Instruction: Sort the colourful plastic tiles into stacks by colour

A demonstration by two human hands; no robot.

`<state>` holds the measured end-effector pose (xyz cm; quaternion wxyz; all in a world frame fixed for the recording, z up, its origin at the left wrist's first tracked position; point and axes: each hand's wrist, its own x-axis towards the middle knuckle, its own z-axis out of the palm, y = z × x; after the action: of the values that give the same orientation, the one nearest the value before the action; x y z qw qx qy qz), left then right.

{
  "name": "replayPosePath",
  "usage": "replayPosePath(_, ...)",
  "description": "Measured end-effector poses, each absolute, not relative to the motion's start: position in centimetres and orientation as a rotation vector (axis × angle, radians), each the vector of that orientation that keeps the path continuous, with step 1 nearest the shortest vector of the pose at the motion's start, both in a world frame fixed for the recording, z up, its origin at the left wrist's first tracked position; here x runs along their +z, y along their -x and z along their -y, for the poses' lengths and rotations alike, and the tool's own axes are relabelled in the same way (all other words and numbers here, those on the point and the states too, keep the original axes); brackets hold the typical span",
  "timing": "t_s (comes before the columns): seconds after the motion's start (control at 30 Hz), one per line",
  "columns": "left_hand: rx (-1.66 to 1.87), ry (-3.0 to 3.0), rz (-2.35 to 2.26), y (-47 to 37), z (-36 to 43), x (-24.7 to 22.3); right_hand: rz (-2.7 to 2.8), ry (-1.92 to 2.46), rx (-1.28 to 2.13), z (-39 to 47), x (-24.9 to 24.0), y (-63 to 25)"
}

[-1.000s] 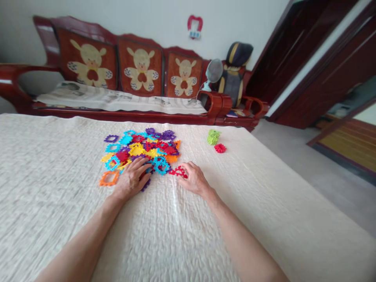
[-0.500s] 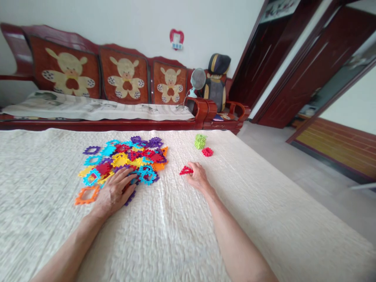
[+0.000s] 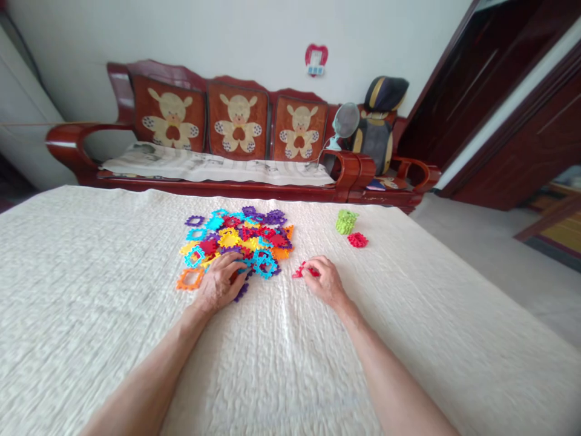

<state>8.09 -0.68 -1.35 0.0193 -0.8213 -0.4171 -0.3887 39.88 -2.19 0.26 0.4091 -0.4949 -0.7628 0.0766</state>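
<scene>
My left hand (image 3: 221,282) rests on the near edge of a pile of interlocking plastic pieces (image 3: 228,238), its fingers bent and the thumb apart from them. Parts of blue and purple pieces show around its fingertips; what lies under the palm is hidden. To the right of the pile, my right hand (image 3: 325,280) pinches a red toothed triangular piece (image 3: 299,270) just over the cloth, covering part of it. Farther back on the right stand a green stack of pieces (image 3: 346,222) and a low red stack (image 3: 357,240). An orange square frame (image 3: 190,279) lies left of my left hand.
A quilted cream cloth (image 3: 113,260) covers the table, whose right edge slopes down to the tiled floor. Behind it stands a wooden sofa (image 3: 254,192) with bear-patterned cushions, a small fan (image 3: 346,121) and a chair (image 3: 420,175).
The view has swung left, so everything sits farther right. My left fingers have curled more at the pile's edge. My right hand still holds the red piece, with its fingers now farther over it.
</scene>
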Motion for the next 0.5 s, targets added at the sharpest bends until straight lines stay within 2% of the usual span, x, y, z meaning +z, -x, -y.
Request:
replayPosePath(0.17, -1.219, 2.48, 1.376, -8.4, 0.8, -1.1, 1.98, 1.234, -0.011, 2.1, 1.5, -36.6)
replayPosePath(0.37, -1.204, 2.466, 1.395, -8.5, 1.0, -1.1, 2.155, 1.874, 0.016, -0.9, 4.0, -33.5)
replayPosePath(0.5, -1.212, 2.465, 1.404, -8.7, 1.1, -0.9, 2.093, 1.949, -0.006, -3.8, 5.5, -32.5)
